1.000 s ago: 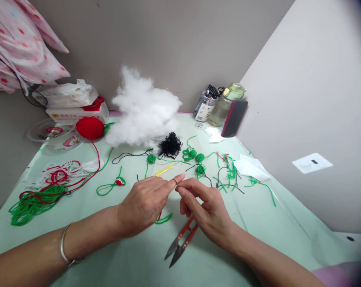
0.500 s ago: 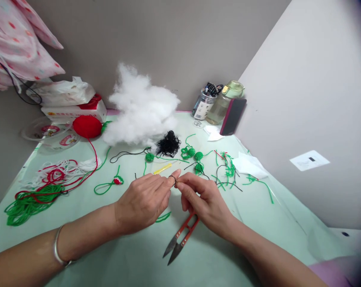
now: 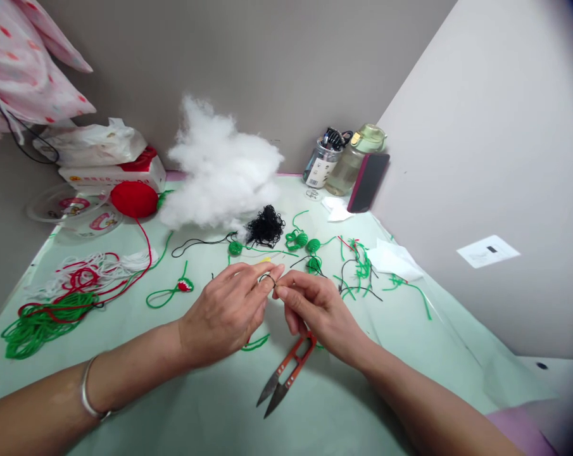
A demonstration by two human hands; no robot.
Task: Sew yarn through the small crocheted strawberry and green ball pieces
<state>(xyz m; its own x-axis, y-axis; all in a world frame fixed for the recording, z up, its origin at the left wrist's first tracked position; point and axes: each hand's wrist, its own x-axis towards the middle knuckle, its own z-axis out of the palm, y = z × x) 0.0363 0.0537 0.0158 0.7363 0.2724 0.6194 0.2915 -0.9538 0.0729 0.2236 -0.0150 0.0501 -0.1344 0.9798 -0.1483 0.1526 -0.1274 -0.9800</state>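
Near the middle, my left hand (image 3: 226, 310) pinches a small loop of black thread (image 3: 268, 277) between its fingertips. My right hand (image 3: 317, 310) meets it from the right, thumb and forefinger closed on the same black thread. Orange-handled thread snips (image 3: 286, 373) hang from under my right hand's lower fingers, blades apart and pointing toward me. Just beyond the hands are a tangle of black yarn (image 3: 266, 227), a green crocheted ball (image 3: 235, 248) and the tip of something yellow (image 3: 266, 259), mostly hidden by my left hand.
White stuffing (image 3: 222, 171) is piled at the back. Red yarn (image 3: 134, 199) and a green yarn bundle (image 3: 49, 323) lie left. Yarn scraps (image 3: 362, 263), white tissue (image 3: 394, 259), a phone (image 3: 369, 182), a bottle (image 3: 347, 171) and a jar (image 3: 321, 164) are to the right.
The black loop at my left fingertips looks wider. My left hand's fingers have shifted and now cover most of the yellow item. The whole view has moved slightly.
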